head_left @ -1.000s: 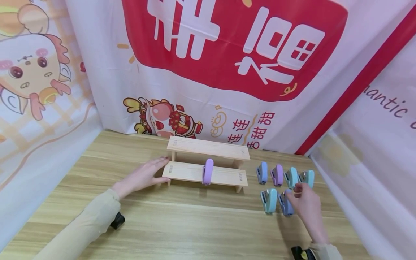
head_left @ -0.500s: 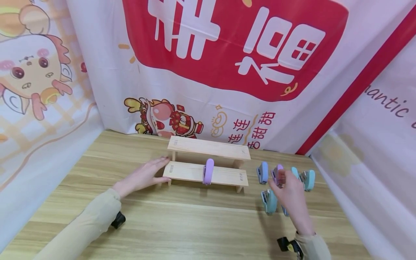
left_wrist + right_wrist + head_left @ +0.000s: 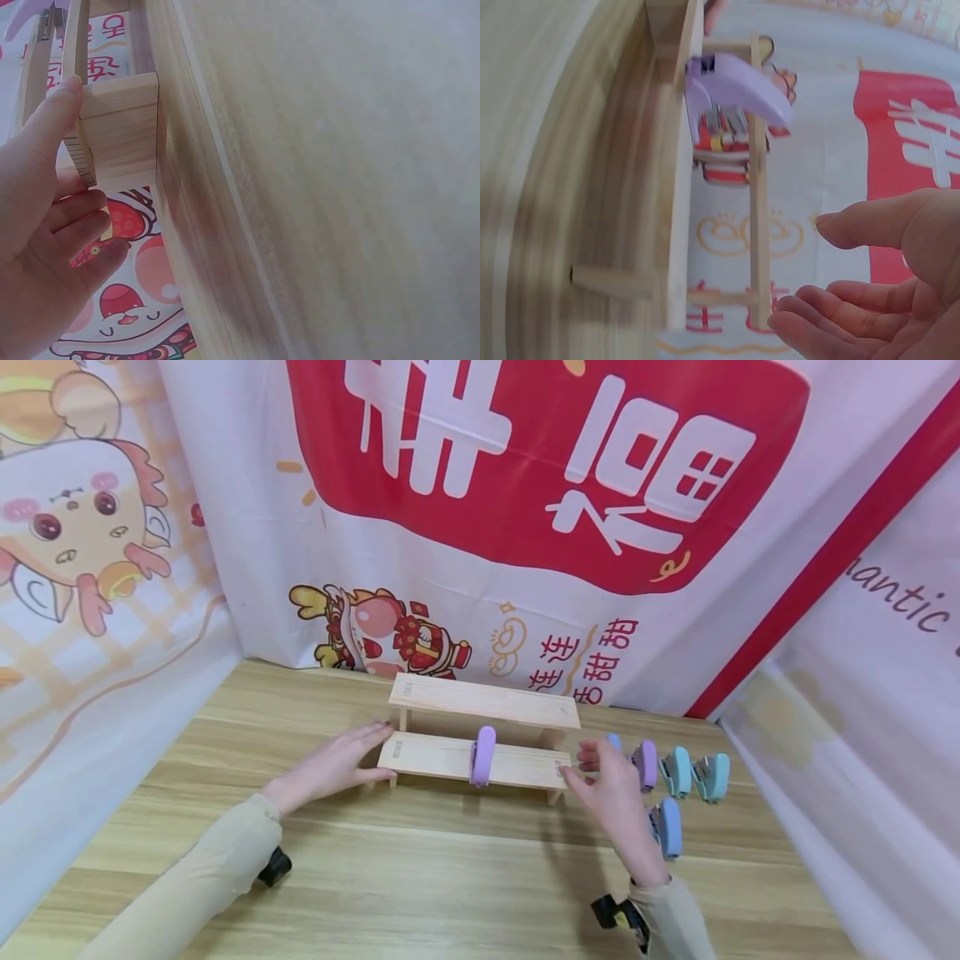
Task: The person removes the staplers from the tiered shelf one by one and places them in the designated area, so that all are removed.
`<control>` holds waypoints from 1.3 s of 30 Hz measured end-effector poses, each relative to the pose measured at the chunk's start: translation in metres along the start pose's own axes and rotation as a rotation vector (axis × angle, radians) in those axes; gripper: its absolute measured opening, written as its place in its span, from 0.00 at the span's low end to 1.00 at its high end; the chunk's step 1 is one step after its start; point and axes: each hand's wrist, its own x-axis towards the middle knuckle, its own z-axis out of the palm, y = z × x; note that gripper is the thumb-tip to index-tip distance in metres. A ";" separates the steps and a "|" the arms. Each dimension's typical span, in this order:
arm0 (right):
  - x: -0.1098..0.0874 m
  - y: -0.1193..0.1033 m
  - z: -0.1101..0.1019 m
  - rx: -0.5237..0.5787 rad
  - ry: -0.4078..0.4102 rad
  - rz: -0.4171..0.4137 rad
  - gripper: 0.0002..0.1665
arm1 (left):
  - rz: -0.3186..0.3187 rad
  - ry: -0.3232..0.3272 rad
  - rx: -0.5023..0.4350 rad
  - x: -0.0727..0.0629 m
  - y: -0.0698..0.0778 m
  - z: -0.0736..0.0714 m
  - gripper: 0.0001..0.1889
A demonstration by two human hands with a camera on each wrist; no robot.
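A two-tier wooden shelf stands on the table. A purple stapler stands on its lower tier, also seen side-on in the right wrist view. My left hand grips the lower tier's left end, thumb on the front edge and fingertips toward the back. My right hand is by the shelf's right end; the right wrist view shows its fingers and thumb apart, with nothing between them. To its right are another purple stapler, two teal staplers and a blue stapler. It partly covers one more blue stapler.
The wood-grain table stretches in front of the shelf. Printed cloth hangs close behind the shelf and along both sides of the table.
My right hand has moved left, from over the staplers to the shelf's right end. It now hides the front teal stapler. My left hand keeps its place on the shelf.
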 end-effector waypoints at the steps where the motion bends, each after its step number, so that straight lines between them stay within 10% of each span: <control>1: 0.000 -0.003 0.003 0.010 -0.003 -0.011 0.22 | 0.000 0.001 0.000 0.000 0.000 0.000 0.45; 39: 0.011 -0.054 0.084 0.133 -0.119 -0.109 0.23 | 0.014 0.030 0.014 0.000 0.001 0.000 0.43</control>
